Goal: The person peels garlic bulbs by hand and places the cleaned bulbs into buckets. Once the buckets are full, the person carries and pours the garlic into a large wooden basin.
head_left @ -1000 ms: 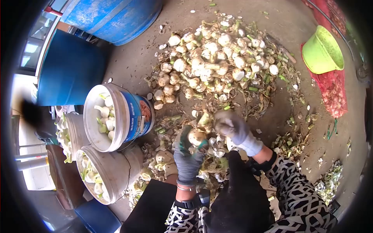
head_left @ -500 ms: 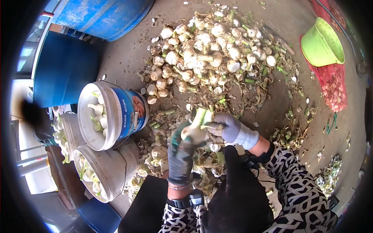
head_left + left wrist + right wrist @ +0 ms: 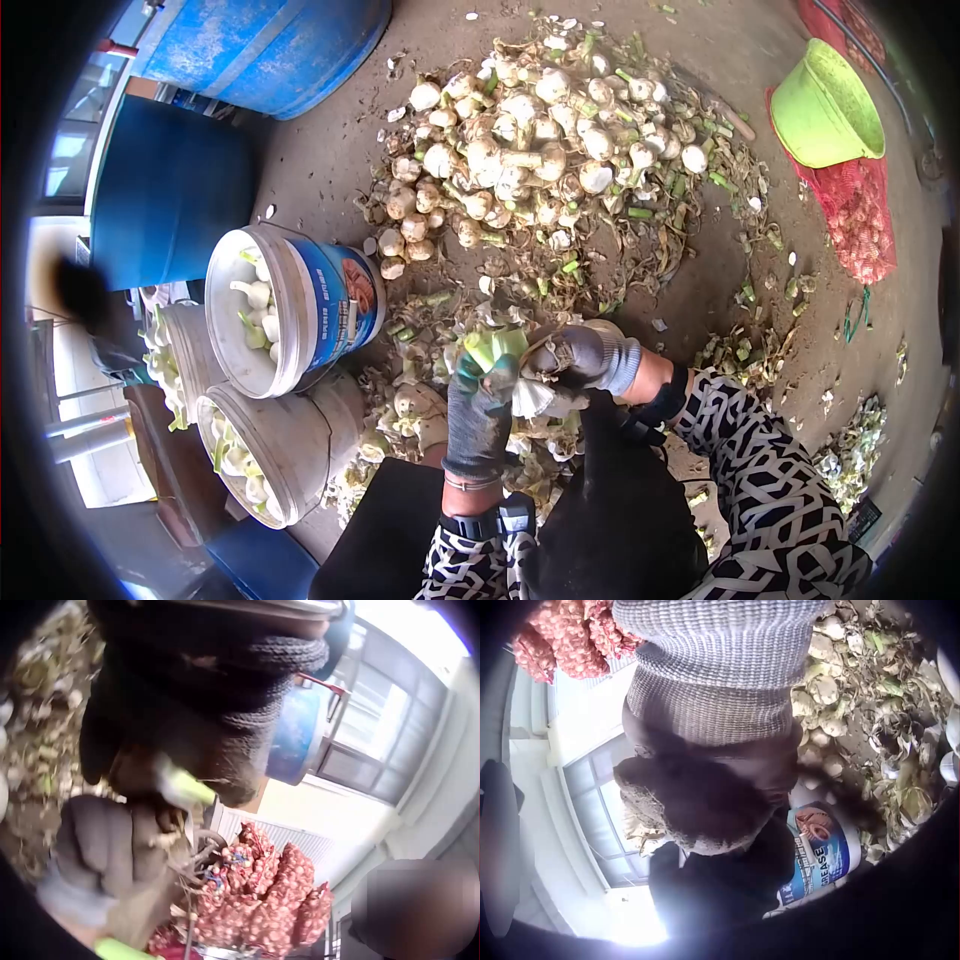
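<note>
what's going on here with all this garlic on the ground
A seated person in gloves holds one garlic bulb with both hands: the left hand grips its green stalk end, the right hand grips the bulb. A big pile of bulbs lies ahead, and white buckets on the left hold bulbs.

Concrete floor (image 3: pixel 330 160): garlic pile (image 3: pixel 540 150), buckets (image 3: pixel 285 310), green tub (image 3: pixel 825 110).

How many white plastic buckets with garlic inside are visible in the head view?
3: white plastic bucket with blue label, plain white bucket below it, and partly hidden white bucket at far left. More may be hidden.
</note>
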Motion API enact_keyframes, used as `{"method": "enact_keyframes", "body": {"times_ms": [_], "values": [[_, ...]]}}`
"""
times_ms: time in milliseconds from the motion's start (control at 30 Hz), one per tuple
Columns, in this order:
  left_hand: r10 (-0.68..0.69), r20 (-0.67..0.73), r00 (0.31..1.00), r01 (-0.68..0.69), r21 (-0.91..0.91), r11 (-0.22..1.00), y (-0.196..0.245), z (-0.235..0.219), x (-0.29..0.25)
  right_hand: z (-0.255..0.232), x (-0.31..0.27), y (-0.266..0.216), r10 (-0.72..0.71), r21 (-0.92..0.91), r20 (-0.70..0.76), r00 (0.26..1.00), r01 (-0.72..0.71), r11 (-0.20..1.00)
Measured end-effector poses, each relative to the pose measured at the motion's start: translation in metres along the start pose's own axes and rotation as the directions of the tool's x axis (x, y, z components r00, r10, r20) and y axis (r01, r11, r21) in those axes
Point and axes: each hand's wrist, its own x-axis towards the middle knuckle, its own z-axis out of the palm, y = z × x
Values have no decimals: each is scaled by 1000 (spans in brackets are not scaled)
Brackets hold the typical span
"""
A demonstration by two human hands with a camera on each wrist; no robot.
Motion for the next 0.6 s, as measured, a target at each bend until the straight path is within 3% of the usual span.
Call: {"method": "enact_keyframes", "body": {"times_ms": [33, 67, 100, 133, 167, 200, 233, 267, 300, 367, 433, 467, 500, 533, 567, 600], "values": [[-22, -52, 998, 11, -204, 979, 2, 5, 4, 0, -2, 1, -45, -43, -24, 999, 44, 998], [-31, -68, 997, 47, 250, 967, 9, -1, 8, -10, -4, 3, -27, 107, 137, 990, 13, 994], [268, 115, 957, -275, 658, 701, 19, -4, 3, -22, -8, 4, -32, 249, 296, 955, -45, 967], [110, -33, 993, -104, 151, 983, 13, -3, 5, -20, -26, 9, 47, 233, -73, 996, -29, 972], [-102, -77, 992, 61, -423, 904, 5, -5, 6, -13, -36, 0, -68, 226, 144, 987, 34, 973], [-6, -11, 1000, 0, -458, 889, 2, -11, 8, -21, -45, 8, -161, 106, 142, 977, 146, 984], [-59, 77, 995, 97, -749, 655, 20, -4, 9, -31, -57, 21, -254, -11, 153, 955, 259, 966], [-25, 117, 993, 112, -837, 535, 16, -9, 14, -42, -87, 40, -157, -27, -121, 980, 155, 988], [21, 155, 988, 134, -906, 401, 12, -13, 16, -48, -109, 53, -51, -21, -388, 920, 47, 999], [-48, 128, 991, 136, -939, 315, 17, -14, 14, 36, -113, -12, -277, -137, -218, 936, 252, 958], [-19, 66, 998, 68, -918, 392, 21, -10, 14, 60, -133, -17, -302, -104, -203, 931, 287, 952], [-134, 32, 990, 74, -946, 316, 24, -9, 16, 8, -144, 10, -221, -94, 495, 840, 305, 948], [-200, -32, 979, 35, -946, 322, 27, -7, 19, -3, -119, 3, -28, -80, 945, 327, 312, 947], [-236, -64, 970, 19, -942, 334, 26, -11, 20, 1, -121, -14, 146, -211, 821, 552, 55, 976], [-272, -96, 958, 4, -938, 347, 22, -20, 21, 9, -119, -28, 346, -269, 629, 696, -223, 937], [-206, -266, 942, -64, -742, 668, 17, -27, 23, 11, -99, -22, 350, -280, 626, 697, -218, 935]]}}
